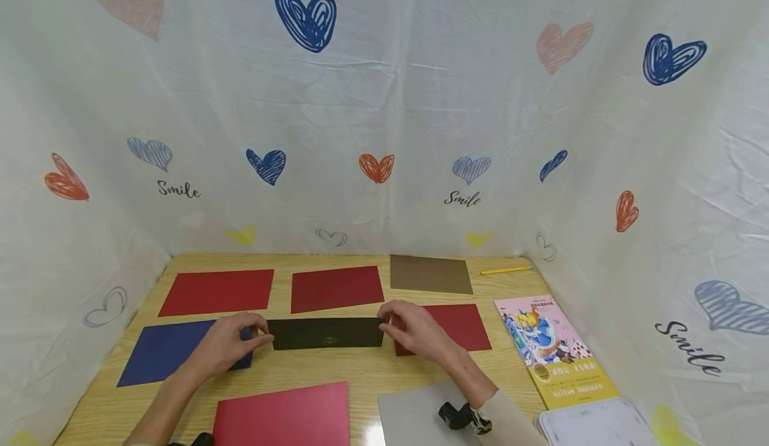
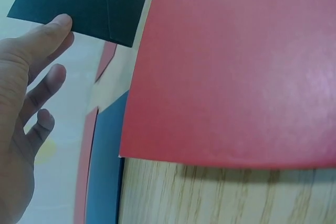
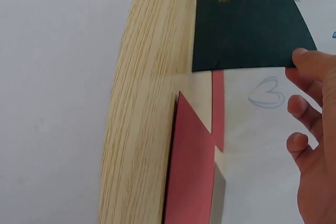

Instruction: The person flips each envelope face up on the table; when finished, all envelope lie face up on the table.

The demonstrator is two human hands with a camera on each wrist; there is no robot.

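Observation:
A dark green card [image 1: 327, 333] with a small gold emblem is held up off the table, its long side running left to right. My left hand [image 1: 231, 344] pinches the left end between thumb and forefinger, above a blue sheet [image 1: 165, 352]. At the other end my right hand [image 1: 417, 329] pinches the edge, partly in front of a red sheet [image 1: 459, 329]. In the left wrist view a faint straight line crosses the card [image 2: 86, 3]. The emblem shows on the card [image 3: 247, 30] in the right wrist view. Both hands' other fingers are loosely bent.
On the wooden table [image 1: 360, 366] lie a bright red sheet [image 1: 219, 292], a dark red one [image 1: 336, 289], a brown one [image 1: 429, 274], a pink-red one [image 1: 288, 416] and a grey one [image 1: 414, 416]. A pencil [image 1: 506, 270], picture book [image 1: 549, 339] and white tablet-like object [image 1: 595, 426] are at right.

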